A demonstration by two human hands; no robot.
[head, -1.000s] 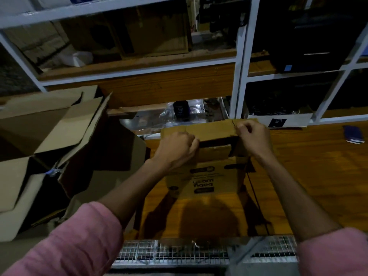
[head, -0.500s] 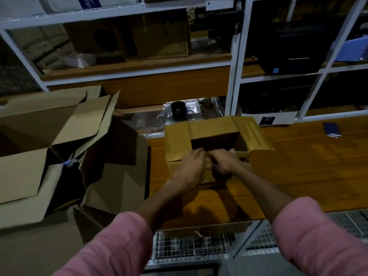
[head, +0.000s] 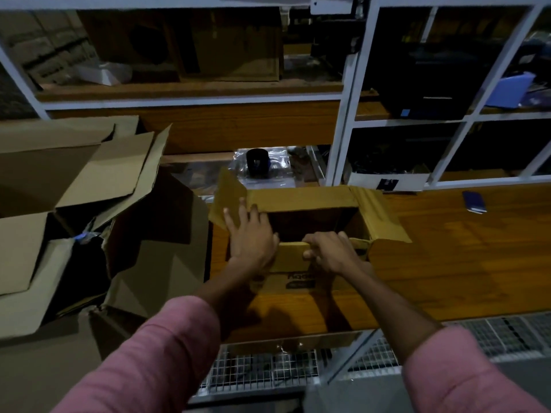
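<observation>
View from a head-worn camera, looking down at two arms in pink sleeves. A small cardboard box (head: 298, 281) stands on a wooden worktop (head: 462, 257), near its front edge and centred before the person, with its top being opened.

The left hand (head: 250, 236) lies at the box's 9 o'clock corner. Its fingers are straight and spread, pressing flat on the left flap (head: 228, 192), which tilts up and outward. The right hand (head: 334, 251) is at 6 o'clock, its fingers curled over the edge of the near flap (head: 290, 257), gripping it.

By the look of it, the opening is mostly done. The far flap (head: 301, 198) at 12 o'clock and the right flap (head: 378, 216) at 3 o'clock are already folded out, and the dark interior shows. What it holds cannot be made out. Left to do: fold the near flap fully down and the left flap flat.

At 9 o'clock of the box, just beside the worktop, stand large opened cartons (head: 89, 186). White-framed shelving (head: 346, 114) rises at 12 o'clock. A dark flat object (head: 474, 201) lies on the worktop at 2 o'clock, well apart from the box.
</observation>
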